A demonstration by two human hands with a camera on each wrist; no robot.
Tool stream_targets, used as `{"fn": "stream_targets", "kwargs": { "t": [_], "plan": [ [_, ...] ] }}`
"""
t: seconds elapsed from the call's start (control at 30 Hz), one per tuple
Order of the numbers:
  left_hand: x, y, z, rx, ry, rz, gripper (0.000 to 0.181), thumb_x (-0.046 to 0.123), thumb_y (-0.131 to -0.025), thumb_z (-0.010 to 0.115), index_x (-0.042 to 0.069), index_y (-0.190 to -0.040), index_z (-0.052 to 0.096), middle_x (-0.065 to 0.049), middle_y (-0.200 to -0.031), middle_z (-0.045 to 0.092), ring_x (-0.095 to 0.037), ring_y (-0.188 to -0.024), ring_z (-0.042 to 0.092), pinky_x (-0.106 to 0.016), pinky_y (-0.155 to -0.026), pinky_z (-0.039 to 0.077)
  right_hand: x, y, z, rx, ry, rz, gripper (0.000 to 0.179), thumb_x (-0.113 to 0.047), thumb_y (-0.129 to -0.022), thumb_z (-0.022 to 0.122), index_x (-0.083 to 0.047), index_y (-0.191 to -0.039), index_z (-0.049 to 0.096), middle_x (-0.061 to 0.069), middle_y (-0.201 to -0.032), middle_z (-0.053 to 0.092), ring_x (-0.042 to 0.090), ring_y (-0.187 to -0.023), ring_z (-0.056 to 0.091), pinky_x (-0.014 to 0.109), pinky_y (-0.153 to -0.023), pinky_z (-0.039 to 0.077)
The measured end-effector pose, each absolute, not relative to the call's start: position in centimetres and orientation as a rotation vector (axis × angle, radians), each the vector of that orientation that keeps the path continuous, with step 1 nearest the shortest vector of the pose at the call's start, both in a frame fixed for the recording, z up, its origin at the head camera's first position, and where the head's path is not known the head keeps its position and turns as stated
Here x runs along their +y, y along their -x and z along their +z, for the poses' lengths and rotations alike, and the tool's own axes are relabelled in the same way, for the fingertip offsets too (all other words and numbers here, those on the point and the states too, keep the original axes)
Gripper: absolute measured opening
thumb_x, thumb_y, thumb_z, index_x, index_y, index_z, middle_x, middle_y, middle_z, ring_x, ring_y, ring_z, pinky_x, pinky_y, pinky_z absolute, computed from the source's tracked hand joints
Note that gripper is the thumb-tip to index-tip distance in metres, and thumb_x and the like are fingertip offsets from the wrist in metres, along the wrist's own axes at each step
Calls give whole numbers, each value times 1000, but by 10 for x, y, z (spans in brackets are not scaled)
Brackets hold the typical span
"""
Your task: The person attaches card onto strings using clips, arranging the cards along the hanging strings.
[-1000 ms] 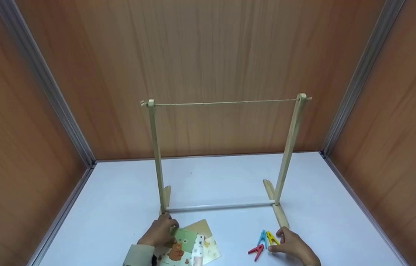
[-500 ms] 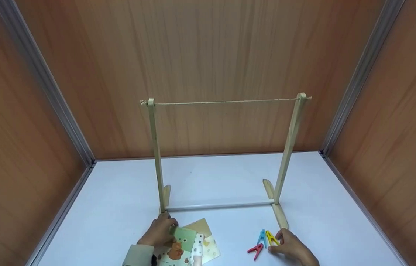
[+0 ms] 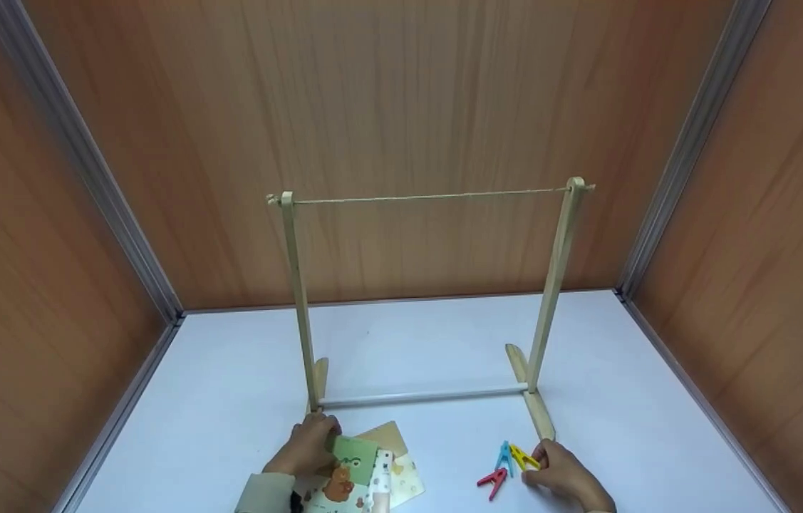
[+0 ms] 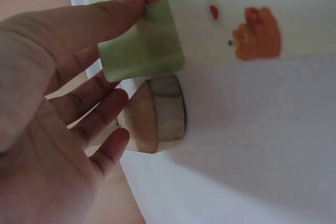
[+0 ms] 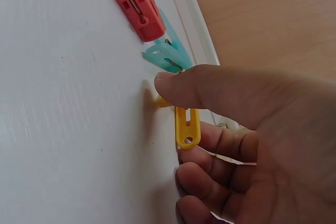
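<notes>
My left hand (image 3: 308,445) pinches the corner of a printed card (image 3: 355,456) with a green patch and brown bears. The thumb lies on top of the green part (image 4: 152,51) in the left wrist view, with the other fingers at or below the edge. Other cards (image 3: 408,481), cream and tan, stick out beneath it. With thumb and fingers, my right hand (image 3: 565,474) pinches a yellow clothespin (image 5: 188,127) close over the white table. Beside it lie a light blue clothespin (image 3: 504,454) and a red clothespin (image 3: 492,481).
A wooden frame stands behind the hands, with a left post (image 3: 299,299), a right post (image 3: 554,292), and a string (image 3: 430,197) tied between their tops. A white rod (image 3: 422,396) joins the posts low down. Wood-grain panels (image 3: 401,107) enclose the white table (image 3: 408,342).
The yellow clothespin has tilted slightly in my right hand, and the thumb has shifted a little. My left hand stays on the card. The head view has moved slightly.
</notes>
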State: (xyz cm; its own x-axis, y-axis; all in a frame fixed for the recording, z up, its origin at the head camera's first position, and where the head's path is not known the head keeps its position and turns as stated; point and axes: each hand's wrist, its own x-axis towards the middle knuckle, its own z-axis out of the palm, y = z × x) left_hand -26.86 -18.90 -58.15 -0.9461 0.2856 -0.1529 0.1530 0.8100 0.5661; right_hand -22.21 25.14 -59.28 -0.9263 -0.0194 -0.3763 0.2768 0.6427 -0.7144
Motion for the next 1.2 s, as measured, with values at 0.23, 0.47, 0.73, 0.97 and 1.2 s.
{"fn": "stream_targets", "kwargs": {
  "t": [0.23, 0.47, 0.73, 0.97, 1.2],
  "plan": [
    [-190, 268, -579, 2695, -256, 921, 32, 6, -70, 81, 11, -94, 61, -1, -95, 60, -22, -93, 53, -52, -88, 43, 251, 223, -593, 2549, -256, -1179, 28, -14, -76, 75, -4, -93, 54, 6, -80, 50, 18, -72, 46, 28, -61, 39],
    [-194, 266, -572, 2560, -294, 1084, 22, -3, -76, 72, 7, -91, 60, -3, -89, 61, -18, -84, 57, -42, -76, 52, 256, 224, -593, 2589, -249, -1286, 28, -11, -76, 69, -2, -99, 55, 7, -87, 55, 19, -76, 50, 28, -62, 43],
    [-198, 264, -565, 2410, -281, 1301, 12, 2, -84, 65, 4, -95, 61, -7, -94, 59, -19, -81, 56, -30, -63, 48, 257, 223, -592, 2672, -236, -1305, 29, -12, -77, 69, 0, -102, 61, 7, -90, 62, 17, -80, 56, 30, -69, 48],
    [-196, 269, -561, 2341, -341, 1450, 14, 3, -88, 61, -2, -101, 61, -6, -96, 62, -17, -85, 58, -34, -76, 51, 258, 226, -586, 2696, -249, -1366, 37, -14, -81, 72, 2, -113, 63, 7, -97, 67, 19, -89, 63, 35, -74, 54],
    [-183, 270, -551, 2294, -285, 1612, 18, 8, -93, 59, -2, -108, 60, -9, -104, 60, -18, -92, 59, -34, -79, 53, 261, 229, -577, 2644, -230, -1520, 47, -28, -87, 71, 1, -123, 61, 5, -100, 68, 19, -94, 63, 32, -75, 54]
  ]
}}
